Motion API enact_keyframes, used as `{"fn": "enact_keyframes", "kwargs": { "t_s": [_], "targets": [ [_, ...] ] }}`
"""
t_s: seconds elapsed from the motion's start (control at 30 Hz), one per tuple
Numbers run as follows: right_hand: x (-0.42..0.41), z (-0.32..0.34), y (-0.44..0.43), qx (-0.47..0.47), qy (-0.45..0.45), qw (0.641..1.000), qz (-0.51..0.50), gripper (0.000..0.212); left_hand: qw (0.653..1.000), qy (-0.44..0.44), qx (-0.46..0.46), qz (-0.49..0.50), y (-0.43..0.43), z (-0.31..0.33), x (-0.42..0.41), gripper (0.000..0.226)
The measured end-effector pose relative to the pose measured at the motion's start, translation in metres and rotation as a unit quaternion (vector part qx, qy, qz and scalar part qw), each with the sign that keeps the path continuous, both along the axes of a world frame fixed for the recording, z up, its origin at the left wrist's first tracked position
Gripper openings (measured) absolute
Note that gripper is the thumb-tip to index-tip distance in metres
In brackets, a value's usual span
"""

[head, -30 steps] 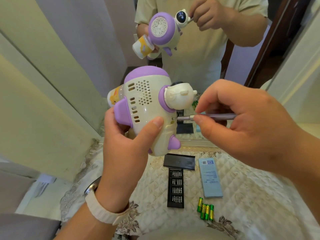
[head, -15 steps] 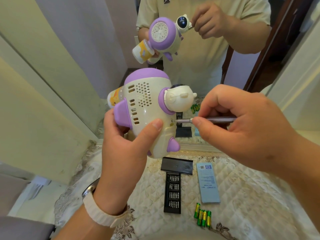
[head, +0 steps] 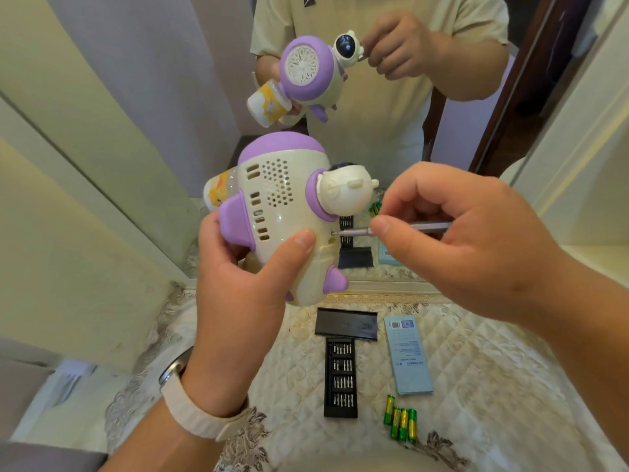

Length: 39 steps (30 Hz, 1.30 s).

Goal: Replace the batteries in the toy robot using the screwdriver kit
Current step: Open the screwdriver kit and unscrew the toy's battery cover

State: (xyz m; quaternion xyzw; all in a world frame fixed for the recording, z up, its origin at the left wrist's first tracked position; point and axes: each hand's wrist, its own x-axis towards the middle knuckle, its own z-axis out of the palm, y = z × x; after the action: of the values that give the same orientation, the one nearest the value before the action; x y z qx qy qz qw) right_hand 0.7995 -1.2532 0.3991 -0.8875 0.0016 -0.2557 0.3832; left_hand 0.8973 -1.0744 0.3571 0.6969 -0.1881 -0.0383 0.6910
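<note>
My left hand (head: 245, 287) grips the cream and purple toy robot (head: 286, 212) in the air, back side toward me, thumb pressed on its lower shell. My right hand (head: 476, 240) pinches a slim grey screwdriver (head: 354, 231) held level. Its tip sits in a screw hole on the toy's right side, just below the small astronaut figure. On the table below lie the open black bit tray (head: 341, 379), its black lid (head: 346, 324) and several green batteries (head: 400, 419).
A blue-grey card sleeve (head: 408, 356) lies right of the bit tray on the quilted cream tablecloth (head: 476, 386). A mirror (head: 391, 114) stands right behind the toy and reflects a person, the toy and both hands. A wall runs along the left.
The toy and screwdriver have stayed together and drifted slightly lower in view. My right fingers have shifted on the screwdriver shaft, as in turning it.
</note>
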Motion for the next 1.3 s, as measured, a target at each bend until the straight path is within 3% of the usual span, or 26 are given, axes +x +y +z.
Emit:
{"fn": "enact_keyframes", "kwargs": {
  "t_s": [0.47,0.93,1.3],
  "targets": [
    [-0.0027,-0.0018,0.0049,-0.003,-0.017,1.0,-0.006,0.009,1.0,0.001,-0.008,-0.002,0.0027,-0.0007,-0.0012,0.054],
    [-0.0046,-0.0028,0.0076,-0.033,-0.012,0.999,-0.012,0.004,1.0,-0.007,-0.002,-0.014,0.006,-0.0052,0.0002,0.07],
    [-0.0088,0.0015,0.0018,-0.051,0.01,0.999,0.013,0.012,1.0,0.009,0.01,-0.01,0.0019,-0.0048,-0.0059,0.06]
  ]
}}
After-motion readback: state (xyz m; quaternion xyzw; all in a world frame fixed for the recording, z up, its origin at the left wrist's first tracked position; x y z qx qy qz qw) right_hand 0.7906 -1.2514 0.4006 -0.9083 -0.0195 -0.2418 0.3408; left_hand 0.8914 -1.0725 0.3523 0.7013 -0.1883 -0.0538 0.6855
